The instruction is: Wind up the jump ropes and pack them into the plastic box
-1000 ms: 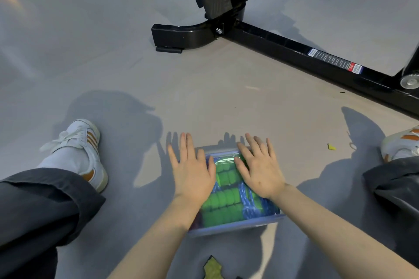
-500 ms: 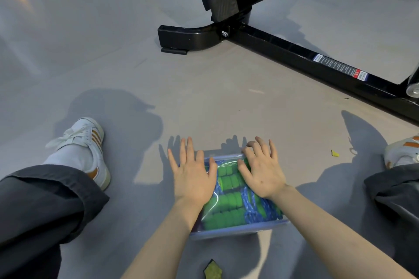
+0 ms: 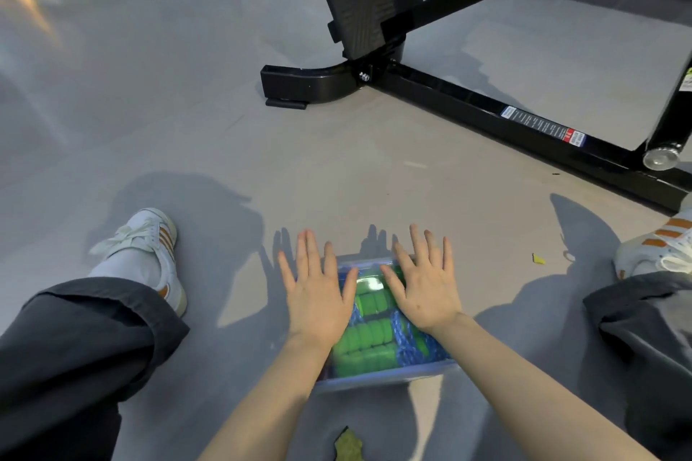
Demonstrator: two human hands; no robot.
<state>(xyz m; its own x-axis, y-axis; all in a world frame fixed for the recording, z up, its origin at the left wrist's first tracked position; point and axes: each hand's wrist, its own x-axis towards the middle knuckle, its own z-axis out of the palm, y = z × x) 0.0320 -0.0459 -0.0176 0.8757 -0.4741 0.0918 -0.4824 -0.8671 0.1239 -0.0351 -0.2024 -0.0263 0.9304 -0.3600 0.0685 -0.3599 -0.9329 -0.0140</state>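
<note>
A clear plastic box (image 3: pixel 385 378) with a see-through lid sits on the grey floor between my legs. Through the lid I see jump ropes with green ribbed handles (image 3: pixel 365 342) and blue cord (image 3: pixel 408 344) coiled inside. My left hand (image 3: pixel 316 296) lies flat over the left side of the lid, fingers spread. My right hand (image 3: pixel 425 286) lies flat over the right side, fingers spread too. Neither hand grips anything.
A black gym machine frame (image 3: pixel 486 108) with a footplate stands beyond the box. My white shoes rest at left (image 3: pixel 149 254) and right (image 3: pixel 659 247). A dry leaf (image 3: pixel 348 443) lies near the box, and a yellow scrap (image 3: pixel 538 258) to the right.
Both hands stay flat on the lid, their fingers now spread wider. The camera has tilted up a little, showing more of the machine.
</note>
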